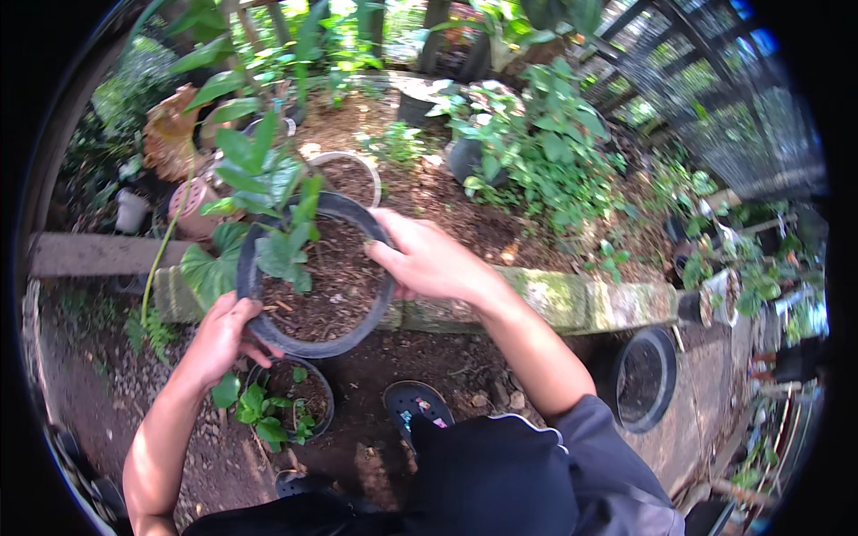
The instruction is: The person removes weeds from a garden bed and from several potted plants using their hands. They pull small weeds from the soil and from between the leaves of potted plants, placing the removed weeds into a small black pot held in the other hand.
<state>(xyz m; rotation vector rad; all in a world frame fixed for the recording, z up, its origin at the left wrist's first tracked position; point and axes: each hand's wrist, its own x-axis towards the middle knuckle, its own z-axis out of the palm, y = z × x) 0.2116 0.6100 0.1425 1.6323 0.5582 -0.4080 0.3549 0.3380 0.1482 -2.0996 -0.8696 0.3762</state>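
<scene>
A round black plastic plant pot (322,345) filled with brown soil and wood chips is held up between my hands. My left hand (224,335) grips its rim at the near left, fingers curled underneath. On the right side, my right hand (422,254) clasps the rim with the thumb over the inner edge. A leafy green plant (281,254) overlaps the pot's left part; whether it is rooted in this pot I cannot tell. Below the held pot, a second dark pot (322,402) with a small broad-leaved plant (258,405) stands on the ground.
A mossy concrete block edging (549,298) borders the raised soil bed, which carries leafy plants (556,147). A pinkish pot (194,208) lies tipped at left. To the right is a large black pot (660,382). One clog (419,409) shows beneath me. Another person (794,362) appears far right.
</scene>
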